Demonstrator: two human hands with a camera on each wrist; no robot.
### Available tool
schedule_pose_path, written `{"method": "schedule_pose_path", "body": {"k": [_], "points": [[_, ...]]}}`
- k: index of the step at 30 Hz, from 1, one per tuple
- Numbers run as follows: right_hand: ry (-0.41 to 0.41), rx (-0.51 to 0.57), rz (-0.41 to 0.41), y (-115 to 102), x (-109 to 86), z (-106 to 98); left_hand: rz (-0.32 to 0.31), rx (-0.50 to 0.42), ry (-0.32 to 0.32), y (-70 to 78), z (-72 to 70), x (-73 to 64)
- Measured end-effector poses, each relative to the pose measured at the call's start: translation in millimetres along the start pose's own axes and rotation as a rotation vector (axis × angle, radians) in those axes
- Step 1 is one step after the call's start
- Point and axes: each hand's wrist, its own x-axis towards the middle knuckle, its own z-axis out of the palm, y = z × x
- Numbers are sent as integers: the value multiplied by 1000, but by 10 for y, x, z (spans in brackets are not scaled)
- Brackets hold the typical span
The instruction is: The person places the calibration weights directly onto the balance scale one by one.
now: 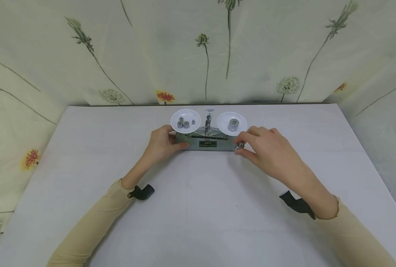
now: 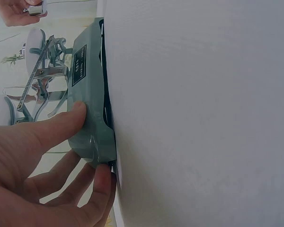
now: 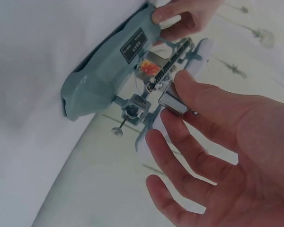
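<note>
A green two-pan balance scale (image 1: 192, 145) stands toward the far side of the table. My left hand (image 1: 161, 142) grips the left end of its base, thumb on the front face and fingers around the end, as the left wrist view shows. Several small metal weights (image 1: 186, 124) sit in the left white pan (image 1: 185, 115). One larger metal weight (image 1: 233, 125) rests in the right pan (image 1: 223, 122). Beside and just below that pan, my right hand (image 1: 273, 155) pinches a shiny cylindrical weight (image 3: 173, 100) between thumb and index finger, its knob pointing toward the palm.
The white tabletop (image 1: 191, 207) spreads around and in front of the scale. Behind its far edge hangs a flower-print curtain (image 1: 171, 55). A black strap (image 1: 144, 192) is at the left wrist, and another black strap (image 1: 297, 204) at the right.
</note>
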Motion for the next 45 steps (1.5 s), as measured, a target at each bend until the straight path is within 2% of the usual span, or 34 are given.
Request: {"method": "schedule_pose_path", "body": {"k": [16,45], "points": [[126,-4,-45,19,99,-76,17,-4,0,4,-1,-12],[115,20,-7,43,258,2,32,-10,1,-13,12,-5]]}}
